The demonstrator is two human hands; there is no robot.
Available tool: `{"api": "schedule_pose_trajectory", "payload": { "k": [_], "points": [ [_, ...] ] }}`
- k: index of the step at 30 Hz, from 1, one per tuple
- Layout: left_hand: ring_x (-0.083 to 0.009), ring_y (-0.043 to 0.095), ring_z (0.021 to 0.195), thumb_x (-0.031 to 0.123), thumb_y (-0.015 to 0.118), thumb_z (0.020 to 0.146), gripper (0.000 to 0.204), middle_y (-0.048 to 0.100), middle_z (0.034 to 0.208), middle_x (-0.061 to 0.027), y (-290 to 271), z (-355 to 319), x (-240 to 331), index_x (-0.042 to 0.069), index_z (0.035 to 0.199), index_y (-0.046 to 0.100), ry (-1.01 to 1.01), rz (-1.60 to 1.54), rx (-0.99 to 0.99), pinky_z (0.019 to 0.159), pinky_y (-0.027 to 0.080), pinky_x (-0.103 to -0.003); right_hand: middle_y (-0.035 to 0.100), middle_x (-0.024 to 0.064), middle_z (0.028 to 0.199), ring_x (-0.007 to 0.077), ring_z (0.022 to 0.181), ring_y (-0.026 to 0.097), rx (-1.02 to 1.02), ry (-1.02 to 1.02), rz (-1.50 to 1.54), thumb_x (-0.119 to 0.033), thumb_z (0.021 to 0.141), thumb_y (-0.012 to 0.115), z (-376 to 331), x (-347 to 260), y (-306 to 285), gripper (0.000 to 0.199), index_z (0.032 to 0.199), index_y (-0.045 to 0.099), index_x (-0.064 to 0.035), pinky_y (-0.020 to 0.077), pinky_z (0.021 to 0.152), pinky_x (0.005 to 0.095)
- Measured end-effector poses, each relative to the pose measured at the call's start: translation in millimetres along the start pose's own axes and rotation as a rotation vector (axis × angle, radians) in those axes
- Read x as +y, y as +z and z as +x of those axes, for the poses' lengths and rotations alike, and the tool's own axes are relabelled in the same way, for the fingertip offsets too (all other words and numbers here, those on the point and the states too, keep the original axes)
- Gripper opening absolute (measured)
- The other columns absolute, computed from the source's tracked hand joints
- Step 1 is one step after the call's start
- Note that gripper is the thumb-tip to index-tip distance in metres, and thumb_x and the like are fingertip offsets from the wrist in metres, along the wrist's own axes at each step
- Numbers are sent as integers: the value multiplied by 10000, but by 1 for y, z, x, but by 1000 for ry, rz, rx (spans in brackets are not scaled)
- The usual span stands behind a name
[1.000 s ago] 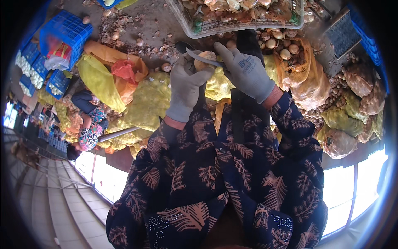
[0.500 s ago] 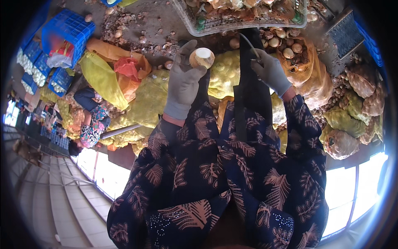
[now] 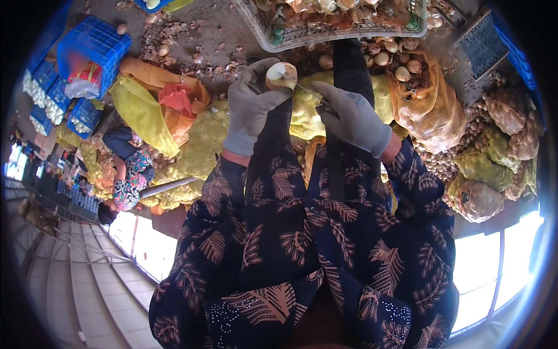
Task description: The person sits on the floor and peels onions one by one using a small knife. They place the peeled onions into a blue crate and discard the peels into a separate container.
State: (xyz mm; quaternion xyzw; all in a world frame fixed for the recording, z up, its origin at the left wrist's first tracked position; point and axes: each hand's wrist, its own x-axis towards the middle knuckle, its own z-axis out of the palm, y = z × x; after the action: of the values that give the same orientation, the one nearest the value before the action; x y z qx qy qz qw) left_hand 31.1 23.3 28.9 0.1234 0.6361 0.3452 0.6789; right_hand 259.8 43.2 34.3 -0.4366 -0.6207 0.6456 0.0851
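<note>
Onion [image 3: 281,74], pale and partly peeled, sits at twelve o'clock, pinched in the gloved left hand [image 3: 251,104]. The right hand [image 3: 351,116] is closed around a thin knife [image 3: 308,91]; shallow strokes angled away from the fingers seem wisest.

Blue crates [image 3: 87,49], yellow mesh sacks [image 3: 139,113], a clear basket [image 3: 273,36] of onions.

Onion [image 3: 281,74] sitting in left hand [image 3: 251,104]; right hand [image 3: 351,116] just right; wire basket [image 3: 273,36] lying beyond both.
</note>
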Motion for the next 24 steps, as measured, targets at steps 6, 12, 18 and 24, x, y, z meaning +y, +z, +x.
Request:
{"api": "schedule_pose_trajectory", "payload": {
  "k": [6,12,18,24],
  "points": [
    [-166,662,1039,-40,768,798,461,667,1158,-96,2,0,-8,-49,1223,589,41,-369,1,926,541,-286,661,155,888,337,810,674,-64,82,15,-84,856,662,-29,18,-1,507,1335,498,-40,531,709,413],
    [-164,664,1039,-30,761,816,449,671,1150,-103,0,2,-14,-35,1223,573,14,-414,48,919,547,-285,653,140,872,323,796,671,82,66,-101,-106,854,676,-34,8,3,537,1353,485,-46,525,681,414],
    [-162,661,1037,-63,784,776,482,669,1166,-111,15,-5,-11,-32,1202,558,48,-278,100,949,544,-295,644,135,887,309,791,675,110,-13,-238,-134,857,671,-17,5,6,589,1389,432,-57,523,649,413],
    [-168,662,1023,-78,780,760,499,670,1131,-114,25,-8,-9,-31,1194,540,63,-158,148,910,565,-296,649,133,936,302,777,679,78,9,-314,-139,859,657,-20,9,5,603,1402,412,-50,525,632,413]
  ]
}}
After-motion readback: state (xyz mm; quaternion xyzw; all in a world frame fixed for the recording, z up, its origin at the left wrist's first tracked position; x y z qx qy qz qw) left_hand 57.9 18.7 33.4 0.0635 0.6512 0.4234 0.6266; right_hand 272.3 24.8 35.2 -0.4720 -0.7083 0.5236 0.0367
